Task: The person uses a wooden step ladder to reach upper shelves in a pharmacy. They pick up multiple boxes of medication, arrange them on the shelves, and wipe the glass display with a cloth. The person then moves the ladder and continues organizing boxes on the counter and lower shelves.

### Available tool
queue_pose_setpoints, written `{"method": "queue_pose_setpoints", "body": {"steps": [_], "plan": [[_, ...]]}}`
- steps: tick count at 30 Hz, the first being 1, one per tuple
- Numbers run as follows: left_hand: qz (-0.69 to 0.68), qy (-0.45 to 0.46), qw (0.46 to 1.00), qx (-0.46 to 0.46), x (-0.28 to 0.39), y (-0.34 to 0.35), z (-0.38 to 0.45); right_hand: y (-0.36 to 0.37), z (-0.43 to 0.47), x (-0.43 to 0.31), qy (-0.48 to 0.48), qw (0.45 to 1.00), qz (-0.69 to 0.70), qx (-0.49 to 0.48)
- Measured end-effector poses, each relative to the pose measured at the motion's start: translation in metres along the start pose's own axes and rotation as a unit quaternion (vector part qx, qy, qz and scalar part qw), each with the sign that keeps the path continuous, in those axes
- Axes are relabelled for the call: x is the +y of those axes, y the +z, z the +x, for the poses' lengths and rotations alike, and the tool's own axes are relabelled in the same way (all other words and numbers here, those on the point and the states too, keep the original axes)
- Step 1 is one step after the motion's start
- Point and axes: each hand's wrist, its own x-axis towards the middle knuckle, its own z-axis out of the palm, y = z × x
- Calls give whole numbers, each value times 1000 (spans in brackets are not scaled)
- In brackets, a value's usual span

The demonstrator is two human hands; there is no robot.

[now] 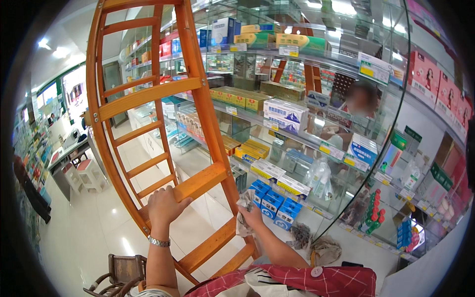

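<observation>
A wooden stepladder stands in front of me, leaning across the view. My left hand, with a metal watch band at the wrist, grips one of its steps near the left rail. My right hand is closed on a crumpled greyish cloth, held against the right rail. Just beyond the right hand, blue boxes stand on the lowest part of a glass display cabinet. Its upper shelves carry medicine boxes with price tags. Two rags, a dark grey one and a beige one, lie at its base.
A wooden chair stands at the lower left. White plastic stools stand beside a desk. At the far left is a person by stocked shelves. Green bottles with red caps and pink boxes fill shelves at right.
</observation>
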Motion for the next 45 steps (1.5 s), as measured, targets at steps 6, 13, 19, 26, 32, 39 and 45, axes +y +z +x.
{"method": "queue_pose_setpoints", "body": {"steps": [6, 13, 19, 26, 32, 39, 45], "plan": [[5, -2, 1000, 14, -5, 5, 0, 0, -11, -20, 25, 1000, 8, 3], [5, -16, 1000, -7, -6, -3, -2, -3, 4, -1, -2, 999, -21, -37], [-31, 91, 986, 133, -9, 3, -8, 1, 16, 20, -11, 998, 51, -47], [-66, 38, 880, 469, -52, 14, -83, -4, 33, 44, 6, 965, 226, -131], [-356, -139, 857, 346, -67, 43, -77, 8, 29, 56, 24, 947, 271, -169], [-385, -145, 851, 325, -83, 58, -76, 9, 25, 37, 17, 954, 272, -126], [-432, -151, 822, 340, -114, 64, -75, 26, 36, 36, 52, 944, 265, -189]]}}
